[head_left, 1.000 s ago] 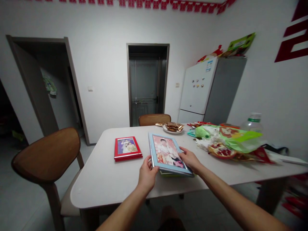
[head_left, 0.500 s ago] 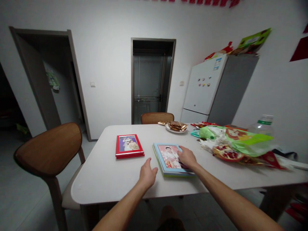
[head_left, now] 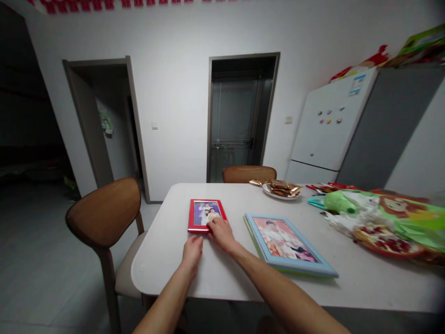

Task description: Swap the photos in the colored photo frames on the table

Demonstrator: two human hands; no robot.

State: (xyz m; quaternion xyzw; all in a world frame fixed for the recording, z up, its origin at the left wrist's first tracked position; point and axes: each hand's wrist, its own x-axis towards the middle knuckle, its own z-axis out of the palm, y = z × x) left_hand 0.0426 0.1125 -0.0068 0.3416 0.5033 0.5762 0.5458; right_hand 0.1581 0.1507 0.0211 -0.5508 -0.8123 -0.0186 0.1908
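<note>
A red picture frame (head_left: pixel 199 227) with a photo of people on a purple ground lies on the white table (head_left: pixel 163 250). My right hand (head_left: pixel 221 234) rests on its lower right corner, fingers bent over the edge. Just below the frame's front edge is my left hand (head_left: pixel 193 251), its fingers curled together; whether it touches the frame or holds anything is too small to tell. To the right lies a light blue picture frame (head_left: pixel 259 235) with a pink photo, on top of something green-edged.
A plate (head_left: pixel 266 190) of wrapped snacks stands at the back. On the right are a green plastic bag (head_left: pixel 413 232), crumpled white tissue and an opened pomegranate (head_left: pixel 385 241). Wooden chairs stand at the left (head_left: pixel 104 213) and behind the table (head_left: pixel 248 174).
My right hand has left the blue frame and moved left onto the red one. My left hand has come nearer the red frame and its fingers have closed. The view has turned left.
</note>
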